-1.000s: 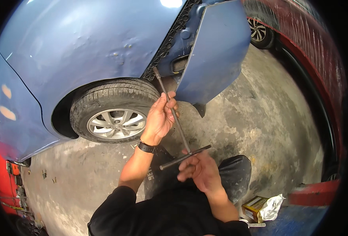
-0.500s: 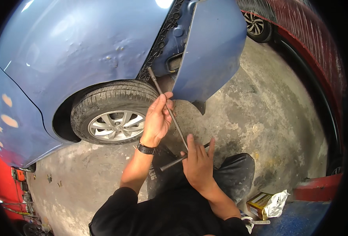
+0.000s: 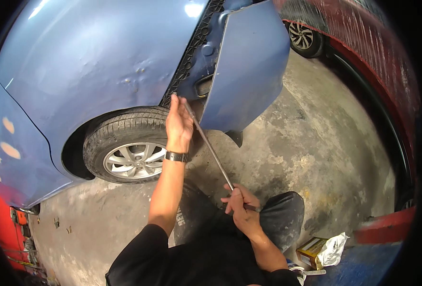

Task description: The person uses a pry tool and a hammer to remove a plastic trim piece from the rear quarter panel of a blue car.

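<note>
In my right hand [image 3: 243,207] is the crossbar end of a long metal T-handle wrench [image 3: 210,147], fingers closed around it. The shaft slants up and left toward a blue car [image 3: 101,57]. My left hand [image 3: 178,121], with a dark band at the wrist, is at the shaft's upper end. Its fingers are stretched out along the tip, which they partly hide. Just beyond the fingertips runs a black lattice strip [image 3: 189,57] on the car's edge. Right of the strip, a blue panel [image 3: 247,66] stands away from the body. The car's wheel [image 3: 137,159] is left of my left wrist.
Small dents mark the blue bodywork above the wheel, and pale patches [image 3: 10,150] show farther left. A dark red car [image 3: 378,62] stands along the right. By my right elbow lies an opened box [image 3: 312,251] with white wrapping [image 3: 333,249]. Stained concrete [image 3: 316,157] stretches between the cars.
My left hand has slid up to the shaft's tip and straightened its fingers. My right hand has moved down and closed on the crossbar. The view has shifted slightly.
</note>
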{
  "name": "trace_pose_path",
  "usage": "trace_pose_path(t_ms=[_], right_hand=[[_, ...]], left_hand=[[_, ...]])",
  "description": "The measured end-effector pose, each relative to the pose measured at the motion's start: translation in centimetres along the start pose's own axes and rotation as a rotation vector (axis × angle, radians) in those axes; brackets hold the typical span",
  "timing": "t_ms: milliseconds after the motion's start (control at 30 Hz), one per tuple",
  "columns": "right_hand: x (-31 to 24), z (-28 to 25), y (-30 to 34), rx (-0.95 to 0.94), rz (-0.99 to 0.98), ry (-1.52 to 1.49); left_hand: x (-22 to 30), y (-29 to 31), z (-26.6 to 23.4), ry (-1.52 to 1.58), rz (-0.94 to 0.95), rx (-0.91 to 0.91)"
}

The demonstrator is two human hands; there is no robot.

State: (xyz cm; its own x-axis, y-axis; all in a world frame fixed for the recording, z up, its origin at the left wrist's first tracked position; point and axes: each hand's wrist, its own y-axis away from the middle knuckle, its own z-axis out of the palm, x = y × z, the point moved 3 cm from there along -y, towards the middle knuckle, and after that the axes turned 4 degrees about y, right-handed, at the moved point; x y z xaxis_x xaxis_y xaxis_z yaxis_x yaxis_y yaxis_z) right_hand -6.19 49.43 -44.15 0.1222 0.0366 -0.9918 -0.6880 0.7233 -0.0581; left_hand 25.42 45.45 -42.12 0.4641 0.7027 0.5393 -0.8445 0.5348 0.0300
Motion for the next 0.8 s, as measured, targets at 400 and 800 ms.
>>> trace_pose_path(t_ms=[400,800], right_hand=[[-9.5,-6.2,-3.4,0.197,-0.037,-0.171],[-22.5,-9.6,-12.2,0.297,-0.377,0.125]], left_hand=[[0.1,-1.9,0.8,0.095,-0.08,0.117],[-1.0,-2.3,1.9,0.003,-0.073,0.053]])
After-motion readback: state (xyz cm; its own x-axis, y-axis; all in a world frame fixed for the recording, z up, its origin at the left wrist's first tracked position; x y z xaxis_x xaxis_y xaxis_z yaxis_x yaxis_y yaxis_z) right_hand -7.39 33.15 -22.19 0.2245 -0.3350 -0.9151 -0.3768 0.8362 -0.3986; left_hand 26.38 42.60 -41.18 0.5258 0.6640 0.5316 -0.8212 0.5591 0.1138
